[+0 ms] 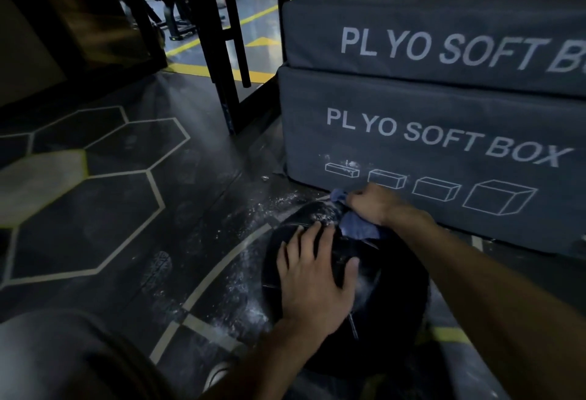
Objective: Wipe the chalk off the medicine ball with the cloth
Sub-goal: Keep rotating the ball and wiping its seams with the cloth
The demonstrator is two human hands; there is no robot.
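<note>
The black medicine ball sits on the floor at six o'clock, left hand spread flat steadying it, right hand bunching the blue cloth mid-wipe at twelve; chalk at eleven seems next.

Two stacked grey padded plyo boxes with white lettering, black metal rack posts, dark hexagon-patterned rubber floor

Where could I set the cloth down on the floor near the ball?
The hexagon-marked floor left of the medicine ball is bare and wide. Between the ball and the lower soft box it is tight, with the right hand and the cloth there. Chalk dust litters the strip by the ball's left edge.
</note>
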